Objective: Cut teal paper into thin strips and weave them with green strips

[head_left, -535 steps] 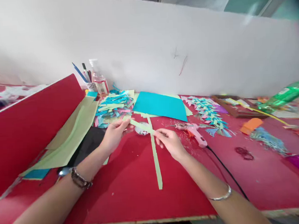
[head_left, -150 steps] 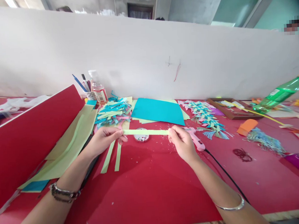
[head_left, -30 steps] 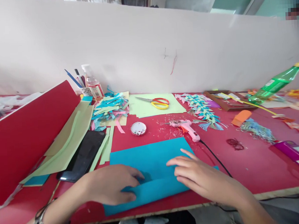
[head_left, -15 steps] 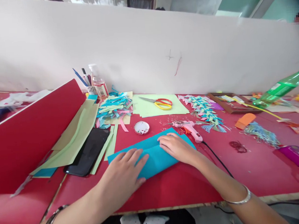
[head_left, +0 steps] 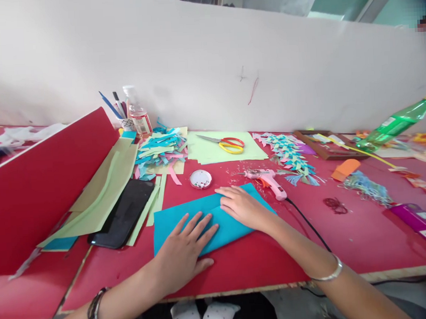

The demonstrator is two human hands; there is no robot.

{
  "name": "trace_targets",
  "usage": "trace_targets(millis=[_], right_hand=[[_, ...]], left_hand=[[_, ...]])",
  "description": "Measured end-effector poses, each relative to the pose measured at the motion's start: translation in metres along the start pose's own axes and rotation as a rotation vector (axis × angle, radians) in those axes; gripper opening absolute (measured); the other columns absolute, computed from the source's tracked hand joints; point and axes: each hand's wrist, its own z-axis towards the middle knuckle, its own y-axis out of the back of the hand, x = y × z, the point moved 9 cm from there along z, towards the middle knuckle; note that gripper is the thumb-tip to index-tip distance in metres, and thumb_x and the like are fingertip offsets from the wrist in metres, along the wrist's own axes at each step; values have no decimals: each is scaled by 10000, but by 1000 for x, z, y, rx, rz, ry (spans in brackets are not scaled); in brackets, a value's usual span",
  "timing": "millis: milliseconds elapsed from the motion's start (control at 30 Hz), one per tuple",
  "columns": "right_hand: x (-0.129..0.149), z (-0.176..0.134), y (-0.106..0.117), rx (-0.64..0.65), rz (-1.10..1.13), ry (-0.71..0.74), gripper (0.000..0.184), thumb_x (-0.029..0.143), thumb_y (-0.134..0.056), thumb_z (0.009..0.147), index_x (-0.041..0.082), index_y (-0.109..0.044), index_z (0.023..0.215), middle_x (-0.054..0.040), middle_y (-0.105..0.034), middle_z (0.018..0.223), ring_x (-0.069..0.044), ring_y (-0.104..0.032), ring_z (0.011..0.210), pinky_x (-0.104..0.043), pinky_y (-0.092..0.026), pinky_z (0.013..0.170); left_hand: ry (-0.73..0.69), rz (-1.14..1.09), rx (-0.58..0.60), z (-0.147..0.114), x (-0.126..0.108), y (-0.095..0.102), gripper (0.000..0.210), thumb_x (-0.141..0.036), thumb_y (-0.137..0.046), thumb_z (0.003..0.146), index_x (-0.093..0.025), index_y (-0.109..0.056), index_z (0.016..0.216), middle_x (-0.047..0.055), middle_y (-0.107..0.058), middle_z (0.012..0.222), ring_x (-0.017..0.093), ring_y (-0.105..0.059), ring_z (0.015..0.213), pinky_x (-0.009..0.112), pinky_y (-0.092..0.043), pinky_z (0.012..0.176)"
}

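A folded sheet of blue paper (head_left: 216, 230) lies on the red table in front of me. Flat on its left part rests my left hand (head_left: 185, 249), fingers spread and thumb over the near edge. My right hand (head_left: 242, 205) presses on the upper right part, its fingers stretched out toward the left along the fold. Neither hand grips anything. Just beyond the paper are a pink glue gun (head_left: 269, 181) and a small round white lid (head_left: 200, 179) with bits in it. Scissors (head_left: 224, 143) with red and yellow handles lie on pale green sheets (head_left: 198, 153).
Left of the paper are a black phone (head_left: 121, 214), green paper strips (head_left: 158, 198) and an upright red board (head_left: 53, 187). Cut paper strips (head_left: 162, 150) pile near a clear bottle (head_left: 139, 115). A braided paper piece (head_left: 287, 153), a green bottle (head_left: 397, 123) and yarn (head_left: 368, 187) lie rightward.
My left hand has flattened, with its fingers spread wider on the paper. My right hand has slid slightly left along the fold. The blue paper's upper layer now lies flatter.
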Motion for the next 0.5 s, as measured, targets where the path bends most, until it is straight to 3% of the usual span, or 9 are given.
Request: trace_targets(millis=[100, 233, 400, 500], right_hand=[[0, 11, -3, 22, -47, -3, 249, 234, -322, 877, 169, -554, 814, -50, -552, 1025, -150, -499, 948, -420, -211, 949], [1, 10, 0, 41, -21, -5, 280, 262, -291, 892, 173, -538, 794, -17, -549, 860, -122, -494, 833, -389, -223, 886], [1, -6, 15, 36, 57, -32, 294, 263, -271, 898, 161, -500, 744, 2, -535, 764, -99, -468, 715, -306, -245, 761], [0, -15, 31, -26, 34, -53, 290, 249, -270, 896, 166, -493, 729, 4, -534, 728, -102, -457, 685, -299, -231, 732]], left_hand=[[26, 6, 2, -1, 5, 2, 548, -486, -317, 822, -254, -242, 1313, 58, -251, 1379, 275, -238, 1247, 473, -212, 983], [39, -25, -13, -5, 16, 13, 563, -514, -277, 824, -248, -225, 1317, 54, -271, 1374, 245, -257, 1242, 427, -237, 985], [164, -32, -187, -2, 44, 41, 616, -524, -312, 808, -165, -265, 1305, 98, -329, 1340, 255, -227, 1245, 414, -210, 996], [214, -89, -235, 3, 56, 50, 589, -546, -407, 754, -136, -451, 1174, 116, -547, 1117, 260, -449, 1069, 427, -234, 968]])
